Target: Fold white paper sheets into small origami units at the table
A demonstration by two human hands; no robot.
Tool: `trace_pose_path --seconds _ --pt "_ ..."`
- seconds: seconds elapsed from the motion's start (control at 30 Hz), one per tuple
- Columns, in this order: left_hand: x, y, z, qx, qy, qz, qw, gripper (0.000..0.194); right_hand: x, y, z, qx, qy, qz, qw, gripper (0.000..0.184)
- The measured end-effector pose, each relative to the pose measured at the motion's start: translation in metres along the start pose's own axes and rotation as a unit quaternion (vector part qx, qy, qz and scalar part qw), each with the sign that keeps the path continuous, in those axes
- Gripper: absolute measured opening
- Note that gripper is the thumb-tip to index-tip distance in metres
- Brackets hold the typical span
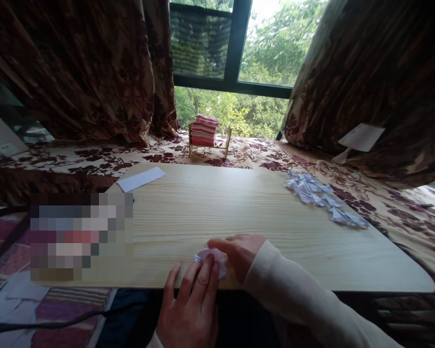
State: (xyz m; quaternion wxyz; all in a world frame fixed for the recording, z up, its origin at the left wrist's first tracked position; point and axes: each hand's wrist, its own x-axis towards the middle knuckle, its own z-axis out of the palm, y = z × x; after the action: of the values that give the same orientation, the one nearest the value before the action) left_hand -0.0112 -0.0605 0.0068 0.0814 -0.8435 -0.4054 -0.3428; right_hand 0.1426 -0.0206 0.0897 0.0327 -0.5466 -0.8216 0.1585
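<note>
Paper (222, 263) is pinned, probably mid-crease, under spread left hand (192, 304), right hand (243, 252) grip can't be told, steady pressing likely needed.

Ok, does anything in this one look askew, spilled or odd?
Nothing visible looks spilled. The pixelated block stands out, hiding part of the left end of the tabletop. The paper strip at the far left lies slanted. The small paper piece is partly covered by the left hand, so I can't judge damage.

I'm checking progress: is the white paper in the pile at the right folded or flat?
Folded: the white paper pile shows creased, pointed shapes with raised edges.
</note>
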Motion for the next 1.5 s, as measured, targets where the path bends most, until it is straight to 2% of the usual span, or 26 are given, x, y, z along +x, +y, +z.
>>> trace_pose_path --seconds 0.1,0.3,0.4,0.87,1.1,1.23,1.5 --pt "0.001 0.001 -0.001 0.004 -0.004 -0.006 1.000 0.040 -0.004 -0.001 -0.001 -0.019 -0.002 -0.003 1.000 0.019" --pt "0.001 0.002 -0.003 -0.002 -0.004 -0.004 1.000 0.040 -0.008 -0.002 0.001 -0.057 -0.024 0.014 0.998 0.044" --pt "0.001 0.003 -0.003 -0.003 -0.010 -0.008 1.000 0.040 -0.007 -0.001 0.004 -0.061 -0.023 0.017 0.998 0.049" --pt "0.000 0.010 -0.005 0.010 -0.023 -0.021 0.999 0.041 -0.005 -0.008 0.004 -0.100 -0.035 0.030 0.994 0.048" --pt "0.000 0.012 -0.001 0.015 -0.007 -0.025 1.000 0.042 -0.008 -0.001 0.004 -0.054 -0.034 0.042 0.997 0.055" --pt "0.000 0.017 0.001 0.013 0.004 -0.021 1.000 0.041 -0.011 0.000 0.005 -0.043 -0.014 0.049 0.998 0.049" --pt "0.001 0.021 0.001 0.011 0.004 -0.020 1.000 0.042 -0.013 -0.003 0.000 -0.052 -0.054 0.041 0.996 0.050"
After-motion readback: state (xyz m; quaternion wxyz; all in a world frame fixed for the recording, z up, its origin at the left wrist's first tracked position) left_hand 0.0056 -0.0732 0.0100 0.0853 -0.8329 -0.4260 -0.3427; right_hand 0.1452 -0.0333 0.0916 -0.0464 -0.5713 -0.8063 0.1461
